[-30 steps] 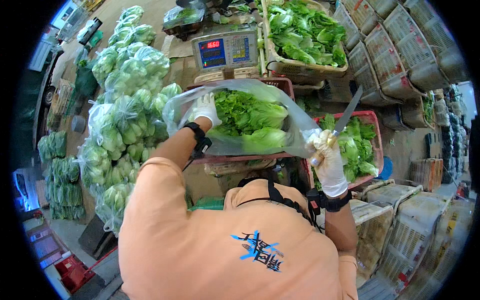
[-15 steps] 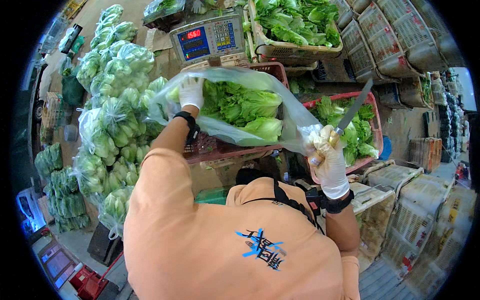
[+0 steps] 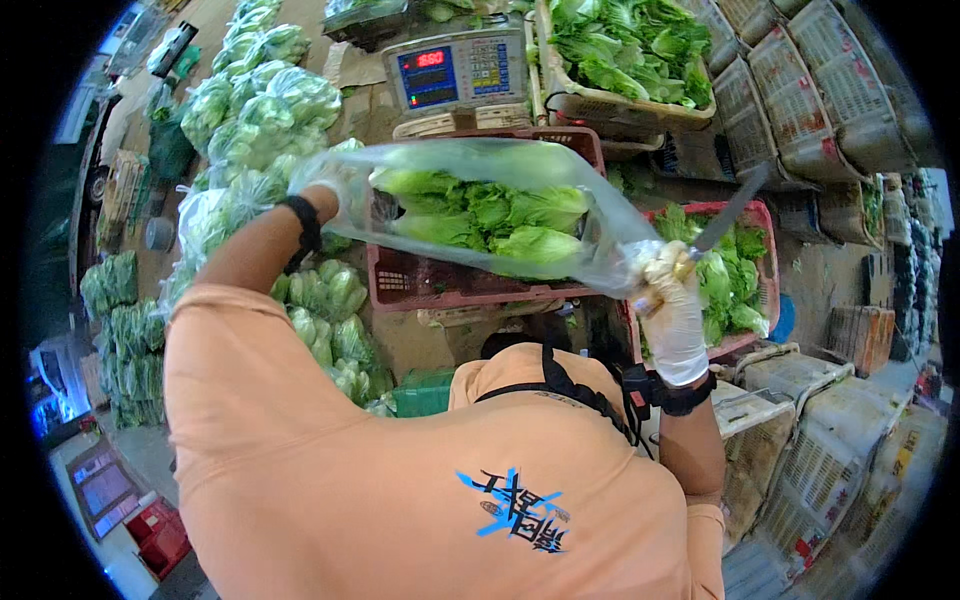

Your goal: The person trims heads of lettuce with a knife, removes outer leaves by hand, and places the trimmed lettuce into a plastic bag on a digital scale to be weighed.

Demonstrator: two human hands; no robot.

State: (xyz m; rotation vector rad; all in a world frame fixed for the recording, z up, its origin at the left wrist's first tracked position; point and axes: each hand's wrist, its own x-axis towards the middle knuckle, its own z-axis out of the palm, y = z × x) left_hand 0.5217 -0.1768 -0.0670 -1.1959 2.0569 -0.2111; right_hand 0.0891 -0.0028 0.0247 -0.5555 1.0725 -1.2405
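A long clear plastic bag (image 3: 604, 215) stretches between my hands above a dark red crate (image 3: 430, 292). Several heads of leafy green lettuce (image 3: 500, 205) lie in and under its film. My white-gloved left hand (image 3: 347, 198) is at the bag's left end, its fingers blurred and partly covered by film. My gloved right hand (image 3: 672, 305) is closed around the handle of a knife (image 3: 734, 212), blade pointing up and right, with the bag's bunched right end in the same grip. Below the knife, more lettuce (image 3: 718, 290) fills a pinkish-red crate (image 3: 770, 285).
A digital scale (image 3: 460, 70) with a lit display stands beyond the dark red crate. Beside it is a pale crate (image 3: 630, 108) heaped with lettuce. Bagged greens (image 3: 265, 115) are piled at left. Stacked plastic crates (image 3: 790, 90) line the right side.
My left hand has drawn back leftward from among the lettuce to the bag's left end, and the bag is more stretched. My right hand still holds the knife. The view has shifted slightly.
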